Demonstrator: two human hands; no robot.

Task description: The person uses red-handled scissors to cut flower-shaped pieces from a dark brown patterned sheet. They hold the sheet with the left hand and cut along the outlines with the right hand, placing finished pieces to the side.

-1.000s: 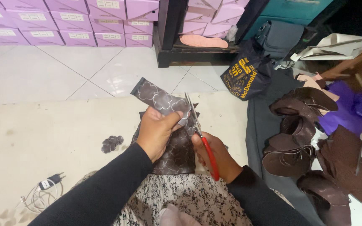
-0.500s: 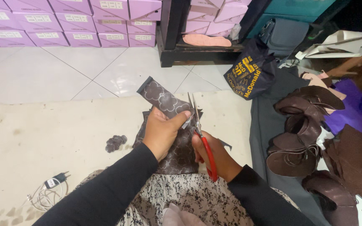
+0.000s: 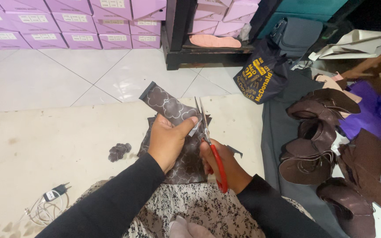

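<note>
Glossy floor tiles, metal scissor blades, red plastic handles

- Long black sleeves are worn on both arms, right down to the wrists
- Left hand and right hand are left bare
- A black-and-white speckled garment is worn over the lap

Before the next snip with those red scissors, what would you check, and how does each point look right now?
1. Left hand grips the patterned brown sheet: ok.
2. Right hand holds the red scissors: ok.
3. Thumb apart from the blades: not ok, it sits right beside them.
4. Blades on the sheet's edge: cannot tell.
5. Charger cable away from the cut: ok.
</note>
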